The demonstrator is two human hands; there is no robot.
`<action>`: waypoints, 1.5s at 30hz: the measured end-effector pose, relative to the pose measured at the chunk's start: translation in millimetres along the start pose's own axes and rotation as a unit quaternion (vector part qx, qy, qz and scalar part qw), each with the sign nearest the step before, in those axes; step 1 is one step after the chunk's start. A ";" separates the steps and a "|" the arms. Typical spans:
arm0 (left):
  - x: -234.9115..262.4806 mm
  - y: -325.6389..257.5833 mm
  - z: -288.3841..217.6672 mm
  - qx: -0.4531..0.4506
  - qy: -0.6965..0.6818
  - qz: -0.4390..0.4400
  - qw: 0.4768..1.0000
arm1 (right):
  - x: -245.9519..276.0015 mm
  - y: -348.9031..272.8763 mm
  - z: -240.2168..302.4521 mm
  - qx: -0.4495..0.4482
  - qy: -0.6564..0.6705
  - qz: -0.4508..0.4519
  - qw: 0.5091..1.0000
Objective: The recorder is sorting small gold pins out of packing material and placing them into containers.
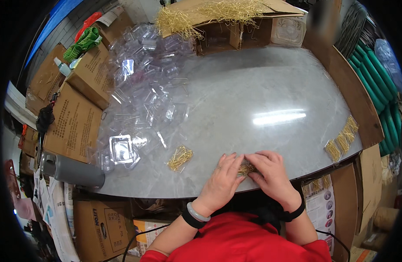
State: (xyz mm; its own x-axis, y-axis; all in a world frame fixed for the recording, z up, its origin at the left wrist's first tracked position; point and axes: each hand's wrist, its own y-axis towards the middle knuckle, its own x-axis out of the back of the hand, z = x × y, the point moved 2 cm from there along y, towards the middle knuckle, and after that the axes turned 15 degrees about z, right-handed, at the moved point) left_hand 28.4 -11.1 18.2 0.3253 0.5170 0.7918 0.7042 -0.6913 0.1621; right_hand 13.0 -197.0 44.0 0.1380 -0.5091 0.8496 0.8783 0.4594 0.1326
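- Grey table [236,91], marbled, fills the middle of the view; both hands at its near edge, red-sleeved forearms coming in from below.
- Heap of clear plastic shells [144,87]; spread down the table's left side; well apart from the hands.
- Cardboard stand [229,39] at the far edge; open bays facing the person; loose gold wire pieces [231,9] piled on top.
- Grey flask [76,171]; lying tilted at the left near corner.
- Left hand [220,179] and right hand [271,177]; fingers bent over, thumbs on the near side, both grasping one wire bundle; how firmly, cannot tell.
- Row of gold bundles [342,139] at the right edge; slanting away from the person; right hand is the nearer.
- Loose gold cluster [180,158]; on the table left of the left hand, near but apart; long axis rising toward the right; left hand clearly the nearer.
- Wire bundle [245,168]; between the two hands at the near edge; seems to run left to right, ends hidden by fingers; neither hand nearer, both touching.
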 end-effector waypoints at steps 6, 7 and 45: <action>3.0 5.3 -1.3 -0.018 -0.013 0.003 1.000 | -0.7 5.2 -10.1 0.060 0.184 0.041 0.980; 3.5 5.2 -0.1 -0.017 -0.014 0.003 1.000 | -2.2 3.4 -7.5 0.060 0.185 0.042 0.980; -1.9 -0.1 -0.2 -0.011 0.032 -0.014 0.999 | 6.0 21.2 -7.3 0.037 -0.042 -0.042 0.998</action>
State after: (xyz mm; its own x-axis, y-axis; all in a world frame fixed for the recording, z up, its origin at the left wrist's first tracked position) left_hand 27.6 -12.1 16.8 0.2635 0.5037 0.8227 0.6987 -0.6877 0.1973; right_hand 35.8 -195.7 48.2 0.0246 -0.4870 0.8730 0.8487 0.4716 0.2392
